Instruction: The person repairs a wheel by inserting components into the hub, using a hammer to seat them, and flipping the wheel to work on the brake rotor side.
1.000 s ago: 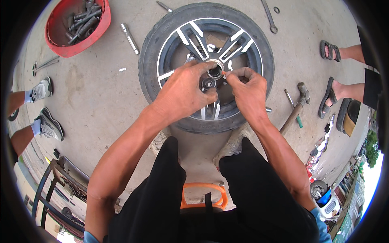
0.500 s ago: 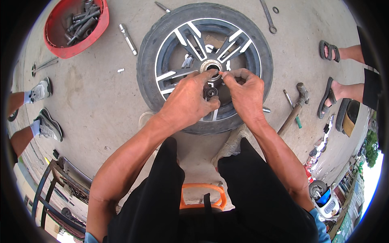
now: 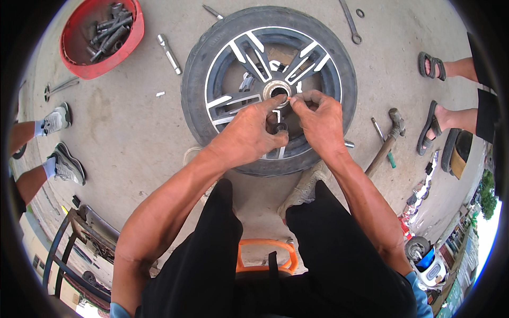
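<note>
You seem mid-fingertip work at the hub of the wheel at twelve o'clock, left hand gripping a dark round part at hub's six, right hand pinching an orange sliver at four; next calls for steady guiding.

A: What's moved on the wheel?
B: Left hand. It's nearer the wheel's near edge than 1 s ago. Index fingertip goes from the hub ring's far rim to its near rim.
A: Black round part?
B: Moves with that hand, closer to the wheel's near edge. Tipped too: hole faced up before, barely shows now.
A: Right hand?
B: Gap to left index is closed up, now just beside. Contact: can't tell.
A: Newly exposed?
B: Far rim, spoke toward the wheel's left edge, bit of left shoe past the forearm.
</note>
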`<act>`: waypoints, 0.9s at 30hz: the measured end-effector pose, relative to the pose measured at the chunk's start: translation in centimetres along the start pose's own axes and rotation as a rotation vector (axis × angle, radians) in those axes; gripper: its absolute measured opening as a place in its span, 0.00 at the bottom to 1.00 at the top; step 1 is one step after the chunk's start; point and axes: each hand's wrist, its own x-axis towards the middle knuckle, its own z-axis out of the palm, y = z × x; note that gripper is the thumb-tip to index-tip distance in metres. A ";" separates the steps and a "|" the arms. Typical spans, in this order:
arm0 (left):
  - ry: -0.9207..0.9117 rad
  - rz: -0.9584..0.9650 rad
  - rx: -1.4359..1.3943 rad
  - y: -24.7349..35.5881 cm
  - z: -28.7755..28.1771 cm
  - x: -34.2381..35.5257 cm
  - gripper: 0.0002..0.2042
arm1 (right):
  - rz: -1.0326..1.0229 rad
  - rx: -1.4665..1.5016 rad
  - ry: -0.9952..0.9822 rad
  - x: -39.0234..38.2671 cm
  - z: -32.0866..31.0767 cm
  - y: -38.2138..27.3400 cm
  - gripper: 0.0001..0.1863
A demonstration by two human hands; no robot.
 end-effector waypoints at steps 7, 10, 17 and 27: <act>0.081 0.083 0.171 0.1 0.2 -0.2 0.38 | 0.055 -0.007 0.009 0.1 0.2 0.0 0.15; 0.138 0.067 0.149 0.4 0.2 -0.6 0.35 | 0.054 -0.017 0.027 -0.1 0.2 -0.4 0.15; 0.327 0.290 0.396 1.7 -2.1 0.2 0.21 | 0.042 -0.052 0.038 -0.1 0.0 -0.7 0.15; 0.282 0.499 0.646 1.2 -1.9 2.2 0.21 | 0.065 -0.001 0.019 0.0 0.0 -0.2 0.15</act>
